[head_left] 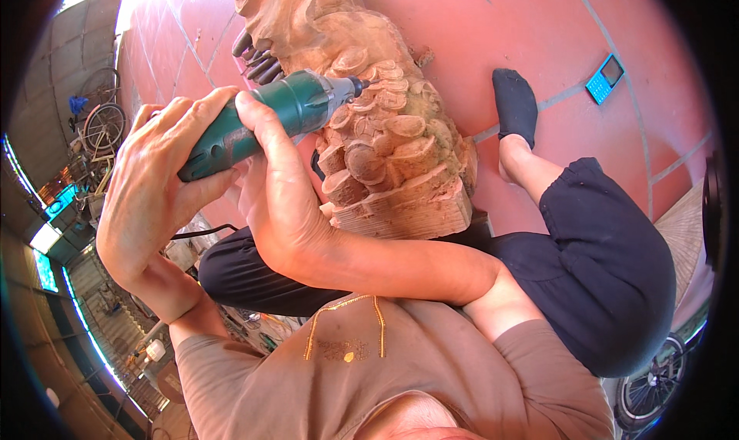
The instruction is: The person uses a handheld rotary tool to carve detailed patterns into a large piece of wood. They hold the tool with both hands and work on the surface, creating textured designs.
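Around a green power tool [292, 105], both hands are closed: its rear is gripped by the left hand [150, 182], fingers curled; its body is held from the near side by the right hand [269, 182], thumb laid along it, other fingers mostly hidden. The narrow bit [359, 86] is pointed right, at a carved wooden piece [392, 132] just beyond the right hand; contact cannot be told. Farther right of the hands, a black-socked foot [514, 105] is set on red floor tiles [477, 24], and a blue phone [605, 79] is seen well apart. Left of the left hand, a bicycle [104, 128] is parked.
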A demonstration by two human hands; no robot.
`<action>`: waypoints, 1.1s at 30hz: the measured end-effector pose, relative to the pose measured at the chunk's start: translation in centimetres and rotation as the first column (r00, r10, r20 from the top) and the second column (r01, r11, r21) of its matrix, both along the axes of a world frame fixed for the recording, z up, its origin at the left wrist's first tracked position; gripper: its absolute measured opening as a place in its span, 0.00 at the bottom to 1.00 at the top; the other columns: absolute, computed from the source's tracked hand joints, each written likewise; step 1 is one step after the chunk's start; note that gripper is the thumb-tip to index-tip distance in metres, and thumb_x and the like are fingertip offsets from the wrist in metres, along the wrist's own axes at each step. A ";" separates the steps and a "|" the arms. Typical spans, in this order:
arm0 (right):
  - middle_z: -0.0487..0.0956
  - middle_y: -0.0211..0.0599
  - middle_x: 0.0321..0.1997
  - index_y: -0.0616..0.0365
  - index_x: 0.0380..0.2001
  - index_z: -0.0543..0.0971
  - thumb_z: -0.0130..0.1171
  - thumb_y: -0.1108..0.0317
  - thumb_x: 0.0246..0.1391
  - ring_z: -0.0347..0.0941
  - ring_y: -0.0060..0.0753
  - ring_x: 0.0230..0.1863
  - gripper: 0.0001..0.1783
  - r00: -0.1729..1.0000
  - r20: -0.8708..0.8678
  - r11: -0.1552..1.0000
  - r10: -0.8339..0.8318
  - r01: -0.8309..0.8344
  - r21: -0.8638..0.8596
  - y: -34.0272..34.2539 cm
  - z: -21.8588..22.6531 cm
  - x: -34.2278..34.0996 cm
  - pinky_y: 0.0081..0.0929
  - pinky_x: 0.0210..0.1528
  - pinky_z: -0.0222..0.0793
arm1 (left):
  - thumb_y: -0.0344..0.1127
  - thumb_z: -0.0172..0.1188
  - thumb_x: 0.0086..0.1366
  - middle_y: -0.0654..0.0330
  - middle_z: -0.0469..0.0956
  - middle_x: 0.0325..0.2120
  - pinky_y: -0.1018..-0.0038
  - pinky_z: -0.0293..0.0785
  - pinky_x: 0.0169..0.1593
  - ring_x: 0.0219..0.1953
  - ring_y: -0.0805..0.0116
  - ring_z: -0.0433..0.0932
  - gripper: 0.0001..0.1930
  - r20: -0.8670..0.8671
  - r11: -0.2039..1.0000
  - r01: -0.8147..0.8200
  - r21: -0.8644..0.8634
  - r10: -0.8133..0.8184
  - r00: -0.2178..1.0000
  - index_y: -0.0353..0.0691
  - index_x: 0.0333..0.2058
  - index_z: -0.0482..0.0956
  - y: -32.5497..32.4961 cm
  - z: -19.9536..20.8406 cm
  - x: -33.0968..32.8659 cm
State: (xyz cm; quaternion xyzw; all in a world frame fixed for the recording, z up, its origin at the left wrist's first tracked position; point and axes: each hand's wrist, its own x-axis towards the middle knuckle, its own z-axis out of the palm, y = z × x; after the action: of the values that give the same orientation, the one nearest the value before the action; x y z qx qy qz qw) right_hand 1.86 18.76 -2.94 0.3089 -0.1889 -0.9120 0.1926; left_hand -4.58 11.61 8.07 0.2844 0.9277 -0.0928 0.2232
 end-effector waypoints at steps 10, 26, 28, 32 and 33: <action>0.76 0.18 0.56 0.44 0.56 0.74 0.60 0.46 0.64 0.69 0.20 0.58 0.23 0.996 -0.075 0.998 -0.038 0.034 -0.053 2.0 -1.0 -1.6 0.29 0.67 0.59 | 0.37 0.70 0.51 0.50 0.79 0.38 0.53 0.69 0.53 0.44 0.47 0.79 0.33 0.089 0.992 0.114 -0.049 -0.109 0.990 0.40 0.58 0.74 2.5 -0.8 -3.5; 0.75 0.11 0.42 0.41 0.45 0.75 0.61 0.46 0.63 0.61 0.15 0.36 0.16 0.997 -0.003 0.995 -0.079 0.079 -0.057 2.8 -0.7 -2.4 0.20 0.50 0.61 | 0.34 0.67 0.46 0.48 0.81 0.42 0.59 0.73 0.54 0.43 0.44 0.78 0.34 0.150 0.987 0.151 -0.058 -0.141 0.979 0.35 0.57 0.76 3.8 -1.2 -5.1; 0.75 0.11 0.43 0.41 0.46 0.75 0.61 0.45 0.62 0.61 0.16 0.37 0.17 0.997 -0.006 0.996 -0.072 0.071 -0.052 2.9 -0.8 -2.5 0.22 0.53 0.61 | 0.35 0.67 0.46 0.47 0.81 0.43 0.59 0.73 0.54 0.43 0.44 0.79 0.34 0.160 0.987 0.145 -0.064 -0.133 0.978 0.35 0.57 0.76 4.0 -1.2 -5.2; 0.75 0.12 0.48 0.41 0.50 0.74 0.60 0.43 0.62 0.63 0.17 0.42 0.21 0.997 -0.022 0.997 -0.067 0.066 -0.040 2.7 -1.0 -2.6 0.27 0.60 0.59 | 0.35 0.68 0.47 0.47 0.81 0.43 0.59 0.73 0.54 0.44 0.44 0.79 0.34 0.170 0.987 0.146 -0.064 -0.134 0.976 0.34 0.57 0.76 4.1 -1.4 -5.4; 0.74 0.13 0.49 0.41 0.51 0.74 0.60 0.43 0.62 0.63 0.17 0.43 0.22 0.997 -0.026 0.997 -0.068 0.067 -0.039 2.8 -1.0 -2.6 0.28 0.61 0.59 | 0.34 0.68 0.47 0.47 0.81 0.43 0.59 0.73 0.53 0.44 0.44 0.79 0.34 0.185 0.988 0.139 -0.072 -0.124 0.975 0.34 0.57 0.76 4.2 -1.4 -5.5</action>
State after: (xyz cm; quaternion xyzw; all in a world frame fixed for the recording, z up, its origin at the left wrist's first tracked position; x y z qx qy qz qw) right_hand -0.73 21.52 -3.97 0.2860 -0.2138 -0.9185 0.1699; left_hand -10.10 15.83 6.70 0.3429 0.8782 -0.1203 0.3111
